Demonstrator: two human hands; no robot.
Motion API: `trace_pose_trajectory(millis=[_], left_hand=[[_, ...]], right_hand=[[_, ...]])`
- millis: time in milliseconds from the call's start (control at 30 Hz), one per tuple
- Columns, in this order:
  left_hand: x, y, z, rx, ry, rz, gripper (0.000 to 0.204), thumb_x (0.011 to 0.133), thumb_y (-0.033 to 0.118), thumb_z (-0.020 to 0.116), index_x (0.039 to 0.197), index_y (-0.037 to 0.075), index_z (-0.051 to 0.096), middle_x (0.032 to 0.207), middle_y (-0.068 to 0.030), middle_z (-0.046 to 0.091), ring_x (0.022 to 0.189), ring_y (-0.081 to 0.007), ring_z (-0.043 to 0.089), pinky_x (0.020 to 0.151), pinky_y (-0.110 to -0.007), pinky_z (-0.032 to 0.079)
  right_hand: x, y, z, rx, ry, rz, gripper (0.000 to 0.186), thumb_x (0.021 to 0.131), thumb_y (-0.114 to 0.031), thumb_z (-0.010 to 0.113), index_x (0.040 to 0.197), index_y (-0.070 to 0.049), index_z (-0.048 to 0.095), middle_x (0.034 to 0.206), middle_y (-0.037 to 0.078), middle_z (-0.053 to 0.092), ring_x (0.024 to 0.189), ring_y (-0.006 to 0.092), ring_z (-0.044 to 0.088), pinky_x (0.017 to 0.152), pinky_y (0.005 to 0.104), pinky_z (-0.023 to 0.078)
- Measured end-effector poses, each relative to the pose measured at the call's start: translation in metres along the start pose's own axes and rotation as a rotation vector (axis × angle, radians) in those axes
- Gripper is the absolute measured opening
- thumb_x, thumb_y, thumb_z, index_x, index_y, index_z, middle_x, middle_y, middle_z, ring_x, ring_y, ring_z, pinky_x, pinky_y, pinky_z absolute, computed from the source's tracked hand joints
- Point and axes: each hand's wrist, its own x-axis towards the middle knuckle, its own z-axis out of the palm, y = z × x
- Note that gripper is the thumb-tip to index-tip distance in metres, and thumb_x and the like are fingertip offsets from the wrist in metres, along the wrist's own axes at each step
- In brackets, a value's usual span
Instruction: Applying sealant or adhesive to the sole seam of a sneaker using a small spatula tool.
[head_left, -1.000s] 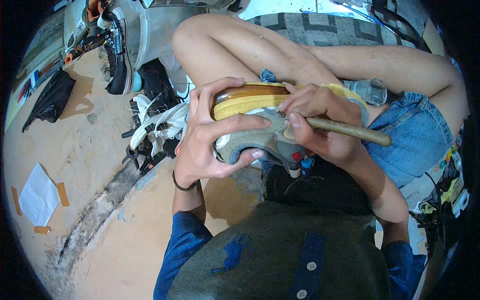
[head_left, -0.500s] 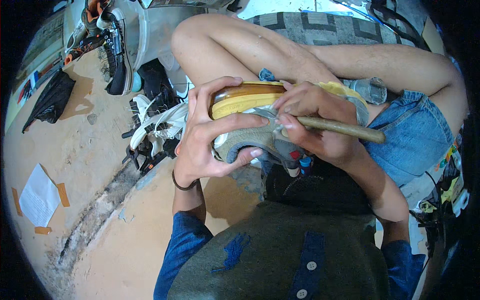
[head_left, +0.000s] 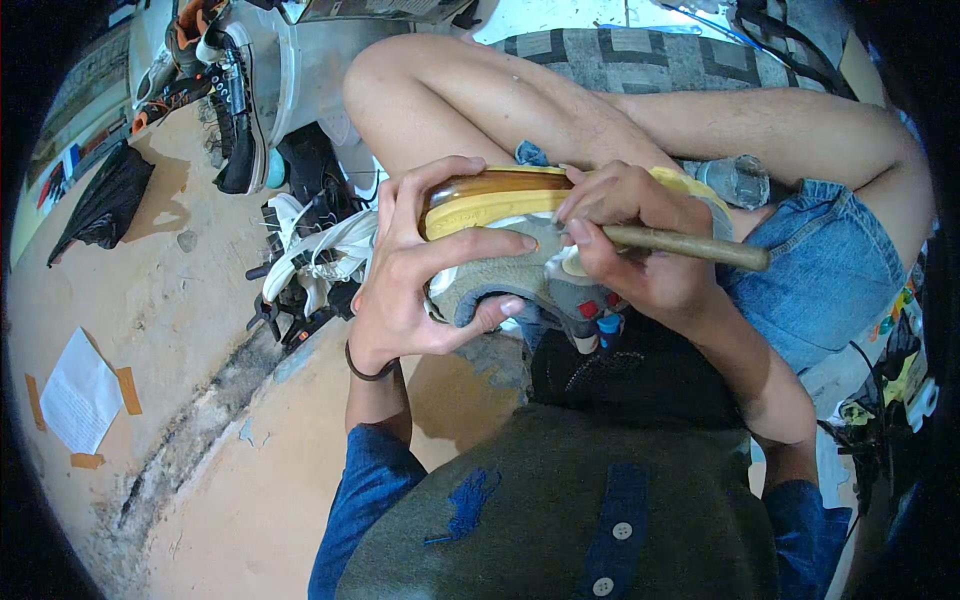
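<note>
A grey sneaker [head_left: 490, 272] with a yellow midsole and a glossy brown outsole lies sideways above my lap, sole edge facing away from me. My left hand [head_left: 405, 255] grips its left end, fingers spread over the side and thumb at the padded collar opening. In my right hand [head_left: 645, 240], pinched like a pen, is a tool with a round wooden handle [head_left: 700, 244] pointing right. Its working end sits at the seam between upper and midsole, mostly hidden by my fingers. Small red and blue pieces show at the shoe's near side.
White-laced shoes [head_left: 320, 250] and black items lie left of my left hand. A black sneaker [head_left: 238, 120] stands farther back, near a black cloth or bag [head_left: 105, 200]. Taped paper [head_left: 80, 392] lies at left. A clear cup [head_left: 738, 182] rests by my leg.
My right hand has shifted slightly right along the seam. The tool's flat metal tip, visible on the shoe before, is now mostly behind my fingers. My left hand keeps its grip.
</note>
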Motion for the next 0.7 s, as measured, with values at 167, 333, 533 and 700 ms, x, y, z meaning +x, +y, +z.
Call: trace_pose_trajectory(millis=[167,333,533,700], left_hand=[[0.001,-0.001,0.003,-0.027,0.018,-0.001,0.043,0.061,0.036,0.083,0.101,0.021,0.077,0.131,-0.0188,0.053,0.123,-0.0341,0.045,0.103,-0.046,0.033],[0.006,0.003,-0.001,0.026,-0.015,-0.015,0.043,0.060,0.036,0.082,0.100,0.021,0.077,0.130,-0.0194,0.052,0.120,-0.0341,0.046,0.102,-0.045,0.030],[-0.002,-0.003,-0.002,-0.026,0.030,-0.023,0.045,0.058,0.036,0.080,0.100,0.018,0.077,0.131,-0.0202,0.052,0.119,-0.0345,0.047,0.103,-0.045,0.030],[0.002,0.000,0.002,-0.037,0.024,-0.052,0.045,0.056,0.035,0.080,0.097,0.015,0.077,0.132,-0.0215,0.050,0.120,-0.0366,0.045,0.104,-0.046,0.030]], right_hand=[[0.001,-0.005,-0.003,-0.048,-0.036,0.019,0.008,0.086,-0.002,0.064,0.083,-0.002,0.057,0.080,0.008,0.066,0.077,0.0176,0.066,0.087,0.0380,0.053],[0.001,-0.013,-0.024,-0.059,-0.010,0.290,0.006,0.087,-0.003,0.067,0.086,-0.001,0.062,0.083,0.007,0.067,0.079,0.0122,0.065,0.076,0.0291,0.053],[-0.009,-0.027,-0.125,-0.412,0.236,0.195,0.013,0.088,-0.002,0.068,0.099,0.005,0.067,0.086,0.006,0.068,0.078,0.0131,0.064,0.071,0.0251,0.051],[-0.026,-0.017,-0.157,-0.609,0.026,0.282,0.018,0.091,-0.018,0.062,0.092,0.000,0.059,0.076,0.013,0.063,0.071,0.0288,0.064,0.067,0.0353,0.049]])
